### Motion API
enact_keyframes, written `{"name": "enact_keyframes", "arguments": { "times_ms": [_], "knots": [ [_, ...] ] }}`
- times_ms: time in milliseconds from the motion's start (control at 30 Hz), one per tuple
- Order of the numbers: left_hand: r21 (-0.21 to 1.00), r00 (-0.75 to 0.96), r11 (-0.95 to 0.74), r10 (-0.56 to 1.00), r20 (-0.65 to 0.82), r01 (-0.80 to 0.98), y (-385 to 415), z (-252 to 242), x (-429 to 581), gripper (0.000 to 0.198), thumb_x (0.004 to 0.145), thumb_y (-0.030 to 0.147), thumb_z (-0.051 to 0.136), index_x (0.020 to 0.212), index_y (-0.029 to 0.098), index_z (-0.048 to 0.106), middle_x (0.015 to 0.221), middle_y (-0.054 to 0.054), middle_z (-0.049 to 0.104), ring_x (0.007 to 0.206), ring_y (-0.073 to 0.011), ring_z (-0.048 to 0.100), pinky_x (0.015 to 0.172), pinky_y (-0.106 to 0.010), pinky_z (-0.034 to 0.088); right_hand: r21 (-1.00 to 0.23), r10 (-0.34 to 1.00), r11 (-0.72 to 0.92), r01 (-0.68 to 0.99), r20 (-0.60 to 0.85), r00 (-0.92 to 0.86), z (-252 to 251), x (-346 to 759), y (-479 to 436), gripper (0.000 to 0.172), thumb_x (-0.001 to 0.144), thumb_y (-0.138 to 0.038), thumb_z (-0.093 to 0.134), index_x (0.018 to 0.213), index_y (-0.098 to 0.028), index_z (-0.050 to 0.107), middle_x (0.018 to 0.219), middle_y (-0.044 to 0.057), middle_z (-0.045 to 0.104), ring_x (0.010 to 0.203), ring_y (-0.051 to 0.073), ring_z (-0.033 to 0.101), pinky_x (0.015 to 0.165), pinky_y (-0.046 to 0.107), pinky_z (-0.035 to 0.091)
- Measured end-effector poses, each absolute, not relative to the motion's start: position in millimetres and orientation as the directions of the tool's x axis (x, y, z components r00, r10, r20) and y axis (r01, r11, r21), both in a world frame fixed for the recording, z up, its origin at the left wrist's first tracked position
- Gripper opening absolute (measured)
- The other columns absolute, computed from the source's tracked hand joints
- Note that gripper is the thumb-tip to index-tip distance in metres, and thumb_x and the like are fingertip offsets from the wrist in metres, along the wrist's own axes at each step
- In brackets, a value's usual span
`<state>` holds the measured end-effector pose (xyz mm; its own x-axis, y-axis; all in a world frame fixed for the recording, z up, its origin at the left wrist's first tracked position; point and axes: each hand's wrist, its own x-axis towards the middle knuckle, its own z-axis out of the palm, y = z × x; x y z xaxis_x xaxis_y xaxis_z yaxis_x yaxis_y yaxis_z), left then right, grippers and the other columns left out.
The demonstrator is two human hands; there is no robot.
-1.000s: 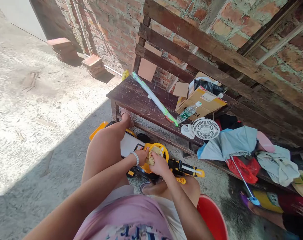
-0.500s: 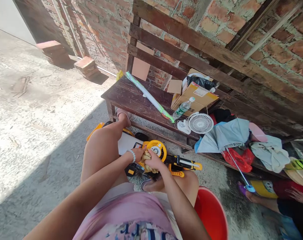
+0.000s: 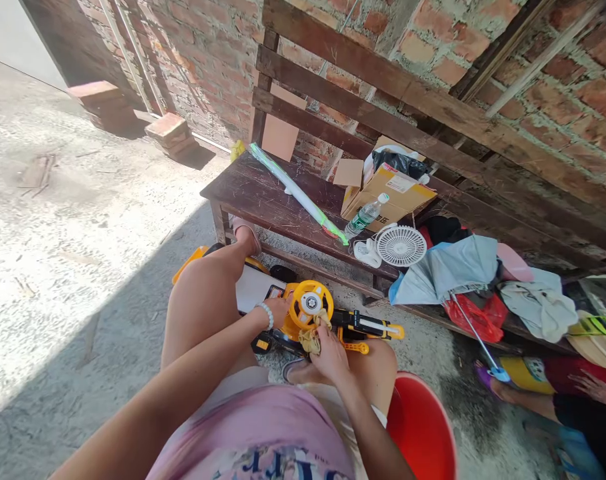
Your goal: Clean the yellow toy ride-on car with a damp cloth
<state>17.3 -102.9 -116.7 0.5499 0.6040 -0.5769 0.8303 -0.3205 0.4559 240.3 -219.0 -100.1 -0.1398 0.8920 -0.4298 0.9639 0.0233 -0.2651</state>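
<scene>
A yellow toy ride-on vehicle (image 3: 303, 327) with a round yellow steering wheel (image 3: 327, 293) stands between my knees. My left hand (image 3: 279, 312), with a beaded bracelet at the wrist, has its fingers closed at the wheel's left rim. The fingertips are partly hidden there. In my right hand (image 3: 330, 353) is a crumpled tan cloth (image 3: 310, 341), held against the lower edge of the wheel. A black and yellow arm (image 3: 367, 325) of the toy extends to the right of the wheel.
A red bucket (image 3: 423, 427) stands by my right leg. The wooden bench (image 3: 233, 180) ahead bears a cardboard box (image 3: 403, 193), a water bottle (image 3: 367, 217), a white fan (image 3: 401, 245) and a folded umbrella (image 3: 447, 267). Another person's leg (image 3: 523, 397) is at the right.
My right hand has moved down and right with the cloth, away from my left hand, uncovering more of the wheel. My left hand stays at the wheel's left side.
</scene>
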Motion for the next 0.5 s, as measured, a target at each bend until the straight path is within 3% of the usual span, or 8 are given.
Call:
{"name": "enact_keyframes", "arguments": {
  "times_ms": [100, 200, 400, 500],
  "knots": [
    [0.46, 0.553, -0.319, 0.598, -0.58, 0.829, -103, -115, 17, 0.108, 0.084, 0.033, 0.071, 0.174, 0.01, 0.016, 0.148, -0.027, 0.066, 0.131, -0.0419, 0.067, 0.105, -0.05, 0.058, -0.155, 0.882, 0.024, 0.988, -0.462, -0.093, -92, 242, -200, 0.053, 0.082, -0.011, 0.067, 0.134, -0.022, 0.059, 0.161, 0.016, 0.055, 0.134, 0.031, 0.063, 0.107, 0.039, 0.049],
    [0.454, 0.543, -0.312, 0.599, -0.588, 0.835, -103, -115, 15, 0.107, 0.083, 0.029, 0.073, 0.174, 0.012, 0.02, 0.151, -0.026, 0.065, 0.134, -0.0406, 0.066, 0.109, -0.048, 0.056, -0.149, 0.86, 0.034, 0.988, -0.5, -0.105, -84, 226, -185, 0.046, 0.082, -0.016, 0.07, 0.127, -0.021, 0.062, 0.141, 0.016, 0.069, 0.122, 0.032, 0.069, 0.099, 0.039, 0.05],
    [0.437, 0.548, -0.342, 0.624, -0.557, 0.832, -101, -118, 14, 0.101, 0.085, 0.026, 0.069, 0.173, 0.011, 0.022, 0.153, -0.024, 0.064, 0.139, -0.0379, 0.063, 0.115, -0.047, 0.052, -0.421, 0.879, -0.041, 0.906, -0.447, -0.168, -88, 222, -188, 0.035, 0.074, -0.019, 0.071, 0.107, -0.026, 0.063, 0.108, 0.004, 0.074, 0.101, 0.026, 0.07, 0.086, 0.033, 0.048],
    [0.443, 0.546, -0.333, 0.629, -0.554, 0.833, -100, -117, 16, 0.101, 0.085, 0.029, 0.07, 0.173, 0.01, 0.023, 0.149, -0.025, 0.066, 0.137, -0.0398, 0.065, 0.113, -0.048, 0.053, -0.618, 0.911, -0.151, 0.772, -0.39, -0.134, -99, 233, -202, 0.034, 0.072, -0.018, 0.065, 0.105, -0.026, 0.061, 0.1, 0.0, 0.073, 0.093, 0.022, 0.069, 0.084, 0.031, 0.051]
  ]
}}
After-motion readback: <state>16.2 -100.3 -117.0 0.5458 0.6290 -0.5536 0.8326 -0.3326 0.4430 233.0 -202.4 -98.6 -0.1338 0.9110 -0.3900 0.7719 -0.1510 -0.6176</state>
